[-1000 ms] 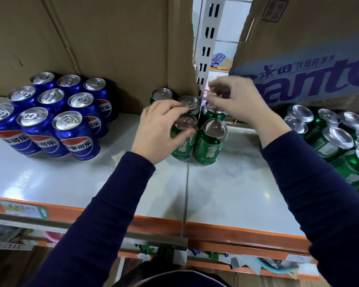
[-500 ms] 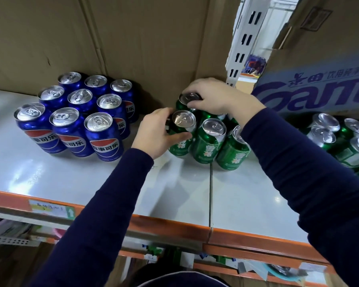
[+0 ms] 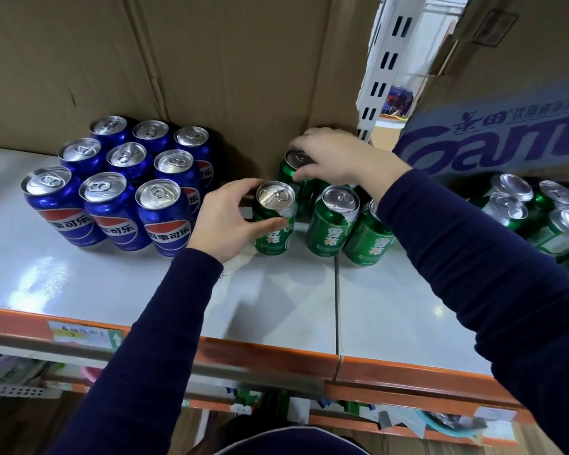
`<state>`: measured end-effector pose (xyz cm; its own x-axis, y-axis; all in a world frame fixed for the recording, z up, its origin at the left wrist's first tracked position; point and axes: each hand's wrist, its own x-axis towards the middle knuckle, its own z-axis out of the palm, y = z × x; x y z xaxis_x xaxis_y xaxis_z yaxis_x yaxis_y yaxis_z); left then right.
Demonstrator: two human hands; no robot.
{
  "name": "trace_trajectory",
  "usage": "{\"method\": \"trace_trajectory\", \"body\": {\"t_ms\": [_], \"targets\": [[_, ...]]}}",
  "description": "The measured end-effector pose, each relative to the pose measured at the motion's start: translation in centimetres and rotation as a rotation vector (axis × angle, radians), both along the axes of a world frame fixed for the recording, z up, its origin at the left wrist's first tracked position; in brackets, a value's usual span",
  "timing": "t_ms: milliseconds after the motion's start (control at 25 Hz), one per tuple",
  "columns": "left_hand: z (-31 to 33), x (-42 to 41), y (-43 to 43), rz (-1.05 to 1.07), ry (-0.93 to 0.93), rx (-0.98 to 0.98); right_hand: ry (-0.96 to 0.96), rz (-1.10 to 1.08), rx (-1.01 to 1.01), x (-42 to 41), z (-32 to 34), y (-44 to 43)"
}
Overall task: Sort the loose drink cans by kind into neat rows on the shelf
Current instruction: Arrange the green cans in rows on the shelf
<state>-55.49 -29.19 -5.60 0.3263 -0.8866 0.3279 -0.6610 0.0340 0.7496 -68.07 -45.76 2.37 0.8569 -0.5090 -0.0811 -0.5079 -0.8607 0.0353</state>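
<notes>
Several blue cola cans [image 3: 165,218] stand in neat rows at the left of the white shelf [image 3: 276,307]. A cluster of green cans stands at mid shelf. My left hand [image 3: 227,221] grips the front left green can [image 3: 274,221], thumb across its front. My right hand [image 3: 335,156] reaches over the cluster and holds the top of a rear green can [image 3: 291,170] by the cardboard wall. Two more green cans [image 3: 334,221] stand at the front, to the right of the gripped one. A loose bunch of green cans [image 3: 539,221] lies at the far right.
A brown cardboard box [image 3: 178,60] forms the wall behind the cans. A printed carton [image 3: 506,133] overhangs the right cans. A white slotted upright [image 3: 385,70] stands between them. The shelf's orange front edge [image 3: 276,356] runs across below my arms.
My right hand has crossed from the upright to the rear green can and holds its top. My left hand has slipped off the front can's top to its left side. The view shifted.
</notes>
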Motion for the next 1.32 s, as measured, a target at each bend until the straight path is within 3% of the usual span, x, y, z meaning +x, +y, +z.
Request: {"method": "trace_trajectory", "body": {"t_ms": [440, 640, 800, 1160, 1320], "targets": [[0.1, -0.3, -0.1, 0.013, -0.018, -0.007, -0.063, -0.013, 0.055, -0.4, -0.5, 0.2], [0.1, -0.8, -0.3, -0.019, -0.011, -0.013, -0.434, -0.1, 0.103, -5.3, 0.1, 1.5], [0.3, -1.6, -1.5, -0.038, -0.056, 0.014, -0.61, -0.189, 0.098, -10.2, -1.3, 4.1], [0.6, -1.7, -1.9, -0.04, -0.096, 0.036, -0.705, -0.274, 0.047, -13.3, -4.3, 6.9], [1.0, -3.6, -1.6, -0.03, -0.312, -0.17, -0.781, -0.329, 0.038, -14.9, -4.5, 7.6]]}}
